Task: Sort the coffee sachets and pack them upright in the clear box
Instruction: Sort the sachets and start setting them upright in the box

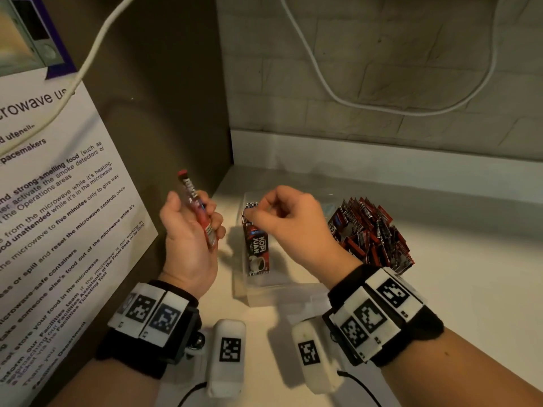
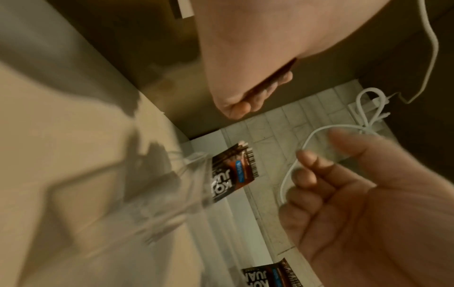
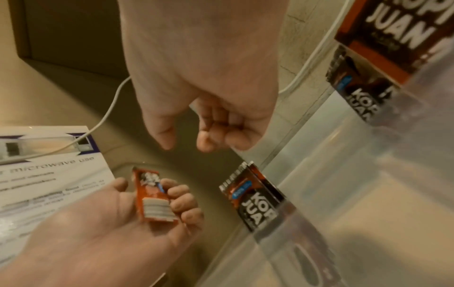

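Observation:
My left hand (image 1: 199,214) grips a small stack of red coffee sachets (image 1: 196,207) edge-on, raised left of the clear box (image 1: 264,292); the right wrist view shows the same stack (image 3: 153,200) between thumb and curled fingers. A few black-and-red "Kopi Juan" sachets (image 1: 257,245) stand upright against the box's left wall (image 3: 319,174). My right hand (image 1: 252,212) hovers just above their tops with fingers curled. In the right wrist view nothing lies between its thumb and fingers (image 3: 209,139). In the left wrist view the standing sachets (image 2: 233,170) are apart from that hand (image 2: 236,108).
A loose heap of the same sachets (image 1: 370,233) fills another clear holder right of the box. A microwave notice board (image 1: 58,201) leans against the dark side panel on the left. A white cable (image 1: 382,107) hangs along the tiled back wall.

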